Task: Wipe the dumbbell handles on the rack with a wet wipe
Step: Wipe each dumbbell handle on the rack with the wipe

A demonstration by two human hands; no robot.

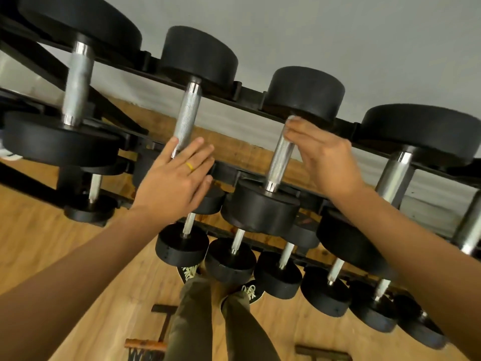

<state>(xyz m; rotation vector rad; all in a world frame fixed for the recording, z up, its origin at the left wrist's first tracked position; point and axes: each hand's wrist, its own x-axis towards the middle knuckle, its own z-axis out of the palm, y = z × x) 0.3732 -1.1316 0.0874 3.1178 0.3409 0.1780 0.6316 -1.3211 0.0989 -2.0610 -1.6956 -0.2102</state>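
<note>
Rack: Your rack (250, 91) cradled each dumbbell by its heads, which left the bars bare to reach.
Dumbbell: The one you worked on, the dumbbell (304, 92), sat in the upper row, and its handle (279, 160) ran toward you.
Left hand: Your left hand (171, 181) lay flat with straight fingers on the neighbouring dumbbell (199, 56), thumb beside its bar. You were likely bracing yourself.
Right hand: Your right hand (328, 157) curled round the far end of the handle, probably at the start of a stroke.
Wet wipe: A pale, blurred scrap, seemingly the wet wipe (292, 119), showed at your fingertips, pressed to the metal.
Wall: A plain grey wall (338, 35) stood behind the rack.
Floor: Below you lay a wooden floor (39, 230).
</note>
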